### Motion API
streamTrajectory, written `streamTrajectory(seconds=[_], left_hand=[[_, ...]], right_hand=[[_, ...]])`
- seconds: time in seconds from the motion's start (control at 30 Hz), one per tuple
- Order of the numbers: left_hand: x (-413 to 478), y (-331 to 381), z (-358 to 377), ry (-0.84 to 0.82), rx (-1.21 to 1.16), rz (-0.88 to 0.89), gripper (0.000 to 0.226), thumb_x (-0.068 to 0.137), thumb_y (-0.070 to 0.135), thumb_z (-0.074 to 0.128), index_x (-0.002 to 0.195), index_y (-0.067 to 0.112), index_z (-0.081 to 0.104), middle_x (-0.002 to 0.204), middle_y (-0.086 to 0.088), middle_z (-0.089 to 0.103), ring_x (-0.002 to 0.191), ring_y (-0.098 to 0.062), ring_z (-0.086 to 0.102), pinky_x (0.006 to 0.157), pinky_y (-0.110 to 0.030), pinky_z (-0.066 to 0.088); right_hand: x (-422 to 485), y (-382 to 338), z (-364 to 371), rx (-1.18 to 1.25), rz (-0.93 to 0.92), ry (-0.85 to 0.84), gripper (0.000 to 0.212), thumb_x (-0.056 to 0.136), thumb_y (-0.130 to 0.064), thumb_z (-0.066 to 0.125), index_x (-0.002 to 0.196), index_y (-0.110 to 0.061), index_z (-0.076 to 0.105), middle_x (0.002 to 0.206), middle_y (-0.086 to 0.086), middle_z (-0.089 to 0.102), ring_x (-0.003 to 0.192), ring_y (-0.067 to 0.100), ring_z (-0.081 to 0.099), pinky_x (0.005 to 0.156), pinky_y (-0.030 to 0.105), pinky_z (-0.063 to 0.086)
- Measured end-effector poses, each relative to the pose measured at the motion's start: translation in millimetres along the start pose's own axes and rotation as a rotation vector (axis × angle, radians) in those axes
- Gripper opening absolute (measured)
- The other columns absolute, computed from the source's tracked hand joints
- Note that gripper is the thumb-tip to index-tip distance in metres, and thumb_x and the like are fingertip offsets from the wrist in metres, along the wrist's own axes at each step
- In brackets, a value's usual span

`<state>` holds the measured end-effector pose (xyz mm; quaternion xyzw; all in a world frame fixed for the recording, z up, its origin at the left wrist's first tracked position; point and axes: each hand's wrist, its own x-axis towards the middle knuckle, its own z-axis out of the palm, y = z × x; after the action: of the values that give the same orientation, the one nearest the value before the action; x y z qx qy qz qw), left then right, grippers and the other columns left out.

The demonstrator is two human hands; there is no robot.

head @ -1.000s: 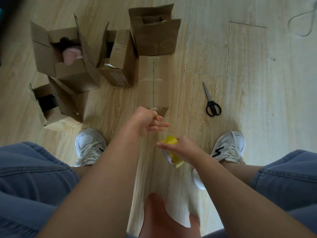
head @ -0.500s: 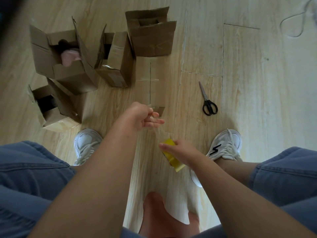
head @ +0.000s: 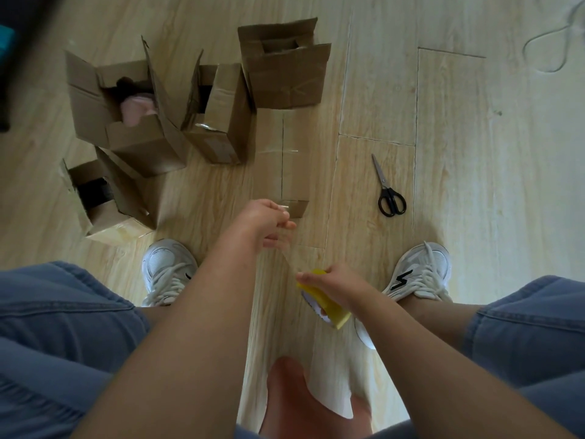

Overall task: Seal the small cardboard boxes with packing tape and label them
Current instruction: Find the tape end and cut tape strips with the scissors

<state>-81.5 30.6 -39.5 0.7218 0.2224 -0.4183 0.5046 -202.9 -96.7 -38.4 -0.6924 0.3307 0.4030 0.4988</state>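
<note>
A closed cardboard box [head: 285, 172] stands upright on the wooden floor just beyond my hands, its top flaps meeting along a centre seam. My left hand [head: 266, 221] pinches the free end of clear tape at the near edge of this box. My right hand [head: 332, 288] grips a yellow-cored tape roll [head: 326, 307] lower and nearer to me. A clear strip of tape stretches between both hands. Several open boxes stand behind and to the left: one with a pink item [head: 126, 112], one narrow [head: 218, 118], one at the back [head: 285, 64], one lying near my left shoe [head: 107, 201].
Black-handled scissors [head: 389, 191] lie on the floor to the right of the box. My two white sneakers [head: 167, 267] [head: 421, 270] flank the work spot. A white sheet [head: 332, 375] lies between my knees. A loop of thin cord [head: 550, 42] sits at the far right.
My hands have drawn apart: the left stays at the box's near edge while the right hand has pulled the roll back toward me, lengthening the tape strip.
</note>
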Motion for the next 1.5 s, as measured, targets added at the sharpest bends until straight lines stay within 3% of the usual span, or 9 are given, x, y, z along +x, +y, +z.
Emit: streamTrajectory(seconds=[0.3,0.43,0.6,0.7,0.87,0.97,1.07,1.3,1.5], left_hand=[[3,-22,0,-0.090,-0.168,-0.178,0.017,0.098,-0.001,0.050,0.114,-0.005,0.055,0.119,-0.021,0.062,0.095,-0.035,0.069,0.076,-0.045,0.061],[14,-24,-2,-0.040,-0.387,-0.245,0.037,0.094,-0.011,0.030,0.127,0.002,0.038,0.119,-0.028,0.056,0.105,-0.049,0.061,0.090,-0.059,0.053],[33,-35,1,0.076,-0.334,-0.301,0.028,0.097,-0.006,0.030,0.116,-0.001,0.051,0.107,-0.022,0.057,0.101,-0.039,0.061,0.067,-0.058,0.056],[44,-36,-1,0.114,-0.149,-0.269,0.026,0.098,0.003,0.040,0.120,-0.001,0.053,0.120,-0.019,0.059,0.108,-0.035,0.060,0.065,-0.052,0.055],[35,-15,-12,0.559,0.167,0.110,0.076,0.091,0.000,0.056,0.156,0.014,0.019,0.156,-0.014,0.030,0.136,-0.032,0.042,0.106,-0.043,0.045],[27,-12,-16,0.440,0.610,0.499,0.104,0.083,-0.012,0.057,0.155,0.044,0.007,0.165,0.009,-0.007,0.152,-0.023,0.005,0.113,-0.044,0.037],[34,-7,-20,0.246,0.930,0.524,0.102,0.091,-0.004,0.058,0.149,0.057,0.001,0.160,0.017,-0.025,0.153,-0.022,-0.004,0.111,-0.042,0.035],[48,-6,-24,0.146,0.823,0.500,0.079,0.099,0.025,0.057,0.148,0.060,0.006,0.148,-0.010,0.042,0.128,-0.028,0.049,0.109,-0.043,0.042],[44,22,-20,0.153,0.764,0.514,0.075,0.098,0.029,0.059,0.154,0.046,0.013,0.144,-0.010,0.050,0.127,-0.027,0.051,0.102,-0.033,0.040]], right_hand=[[-10,5,3,-0.028,0.115,-0.020,0.047,0.089,-0.043,0.072,0.109,-0.005,0.053,0.077,0.003,0.054,0.054,0.010,0.052,0.028,0.010,0.030],[-6,4,3,0.020,0.121,0.037,0.043,0.087,-0.045,0.074,0.098,-0.008,0.053,0.075,0.004,0.056,0.050,0.010,0.055,0.028,0.011,0.031],[2,9,9,0.071,0.134,0.049,0.041,0.084,-0.038,0.079,0.082,-0.007,0.053,0.068,0.009,0.061,0.032,0.010,0.056,0.035,0.015,0.040],[8,14,11,0.069,0.153,0.054,0.042,0.082,-0.038,0.081,0.082,-0.005,0.054,0.070,0.012,0.061,0.036,0.015,0.058,0.038,0.019,0.045],[16,19,12,0.047,0.185,0.052,0.045,0.081,-0.040,0.081,0.082,-0.003,0.056,0.071,0.014,0.062,0.039,0.018,0.060,0.041,0.022,0.048],[18,22,13,0.008,0.182,0.056,0.044,0.082,-0.042,0.080,0.083,-0.004,0.057,0.074,0.013,0.064,0.040,0.017,0.060,0.039,0.018,0.045],[22,25,14,0.025,0.200,0.048,0.046,0.082,-0.043,0.080,0.088,-0.003,0.058,0.079,0.014,0.065,0.046,0.021,0.063,0.042,0.023,0.049],[29,31,7,0.053,0.234,0.048,0.048,0.082,-0.044,0.080,0.086,-0.002,0.057,0.077,0.014,0.064,0.050,0.025,0.065,0.054,0.034,0.058],[16,10,-13,0.024,0.232,0.086,0.046,0.088,-0.046,0.073,0.095,-0.004,0.055,0.074,0.008,0.059,0.042,0.011,0.056,0.030,0.012,0.035]])
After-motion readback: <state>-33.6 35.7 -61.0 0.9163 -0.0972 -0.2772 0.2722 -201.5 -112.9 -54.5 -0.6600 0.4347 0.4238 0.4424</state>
